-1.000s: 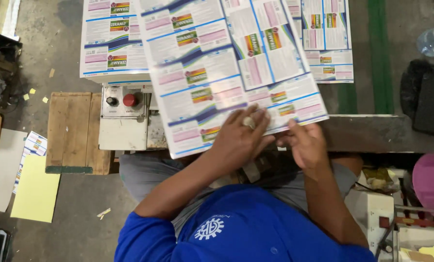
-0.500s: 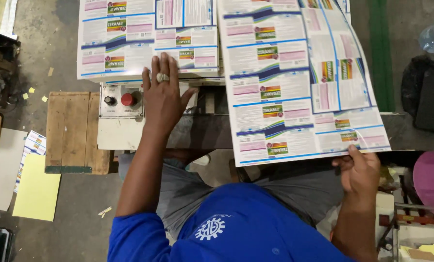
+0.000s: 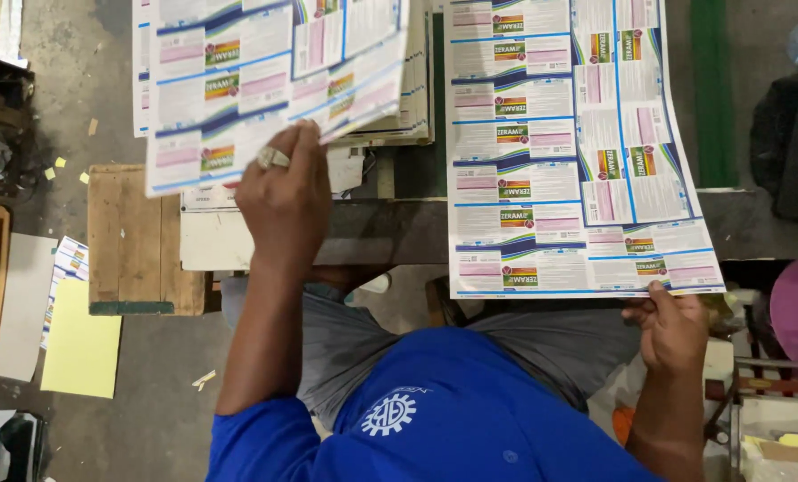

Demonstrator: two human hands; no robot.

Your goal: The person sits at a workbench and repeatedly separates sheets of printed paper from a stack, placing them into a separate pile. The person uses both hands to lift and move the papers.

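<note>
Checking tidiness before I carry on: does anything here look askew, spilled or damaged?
Small yellow paper scraps lie scattered on the concrete floor at left. The printed sheet in the left hand is tilted and motion-blurred. The right hand holds a flat printed sheet. No damage visible.

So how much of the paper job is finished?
Done: a stack of printed sheets already lies at the top, under the raised sheet. In hand: the left hand lifts one printed sheet off the bench, and the right hand pinches the bottom edge of another large sheet lying flat. Left: that flat sheet has not been moved over yet. How many more remain cannot be told.
</note>
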